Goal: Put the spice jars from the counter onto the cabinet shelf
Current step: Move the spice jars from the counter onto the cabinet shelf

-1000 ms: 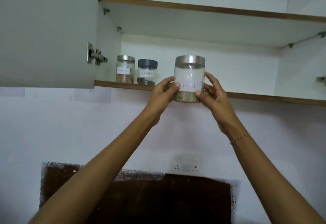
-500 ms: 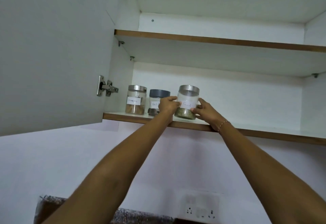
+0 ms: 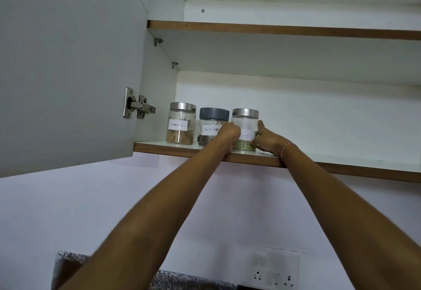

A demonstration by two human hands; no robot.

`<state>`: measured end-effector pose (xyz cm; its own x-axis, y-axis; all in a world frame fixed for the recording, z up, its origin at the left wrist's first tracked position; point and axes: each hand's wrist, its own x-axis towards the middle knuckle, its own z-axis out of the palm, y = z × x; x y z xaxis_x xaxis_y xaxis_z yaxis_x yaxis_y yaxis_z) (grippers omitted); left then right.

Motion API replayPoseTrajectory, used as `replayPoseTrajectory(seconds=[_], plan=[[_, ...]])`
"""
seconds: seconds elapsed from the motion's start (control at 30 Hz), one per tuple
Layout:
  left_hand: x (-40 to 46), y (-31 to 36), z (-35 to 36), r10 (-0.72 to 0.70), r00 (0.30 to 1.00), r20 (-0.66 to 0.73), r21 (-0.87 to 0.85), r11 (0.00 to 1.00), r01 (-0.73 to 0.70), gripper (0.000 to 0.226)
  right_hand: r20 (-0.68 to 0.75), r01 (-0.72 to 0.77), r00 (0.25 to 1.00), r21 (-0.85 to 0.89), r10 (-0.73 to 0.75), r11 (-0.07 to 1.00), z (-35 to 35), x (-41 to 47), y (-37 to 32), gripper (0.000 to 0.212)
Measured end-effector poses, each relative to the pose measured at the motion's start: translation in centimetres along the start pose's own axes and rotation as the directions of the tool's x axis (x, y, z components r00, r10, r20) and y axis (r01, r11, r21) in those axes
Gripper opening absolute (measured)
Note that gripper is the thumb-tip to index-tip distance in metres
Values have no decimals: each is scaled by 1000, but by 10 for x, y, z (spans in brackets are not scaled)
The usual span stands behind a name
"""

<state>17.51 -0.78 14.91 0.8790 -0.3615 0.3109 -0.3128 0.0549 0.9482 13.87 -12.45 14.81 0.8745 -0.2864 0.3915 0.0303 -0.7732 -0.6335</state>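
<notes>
Head view: the left hand (image 3: 227,133) and right hand (image 3: 265,138) curl round the steel-lidded fennel jar (image 3: 245,127) from either side, gripping it. It stands upright on the lower cabinet shelf (image 3: 341,165), near the front edge, just beside the black pepper jar (image 3: 210,126); the cinnamon jar (image 3: 181,126) is leftmost. Bare shelf runs rightward. The cabinet door (image 3: 68,66) hangs open at left.

- Lighting: dim, even, cool-toned; no source seen.
- Shadows: soft, cast under the upper shelf (image 3: 273,30).
- Focus: jar labels slightly blurred.
- Distortion: edges bowed by wide-angle lens.
</notes>
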Motion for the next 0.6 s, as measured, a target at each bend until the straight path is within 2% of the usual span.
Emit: replayPoseTrajectory(seconds=[0.13,0.2,0.3,0.37,0.43,0.5,0.53,0.6], plan=[[1,-2,4,8,997,-77,5,1000,-8,31,8,-60,998,-43,60,997,-1,-2,-2,75],[0,-3,5,53,985,-166,148,989,-28,31,-44,-66,997,-40,64,997,-2,-5,-2,71],[-10,-7,4,226,926,-302,372,922,-103,27,-188,-41,982,-82,25,996,-8,-23,-5,65],[-20,-8,6,390,863,-321,450,864,-223,28,-303,37,948,-187,-94,982,-9,-41,-6,62],[-35,-14,10,605,753,-258,548,734,-402,35,-371,99,898,-354,-237,930,-5,-60,-3,59],[-53,-29,16,783,613,-101,655,516,-551,44,-439,138,823,-462,-361,876,5,-81,6,54],[-65,-43,20,821,570,-28,689,429,-584,47,-486,148,770,-495,-415,856,11,-94,11,52],[-94,-81,28,832,553,42,702,369,-609,51,-573,161,655,-531,-493,832,27,-124,26,48]])
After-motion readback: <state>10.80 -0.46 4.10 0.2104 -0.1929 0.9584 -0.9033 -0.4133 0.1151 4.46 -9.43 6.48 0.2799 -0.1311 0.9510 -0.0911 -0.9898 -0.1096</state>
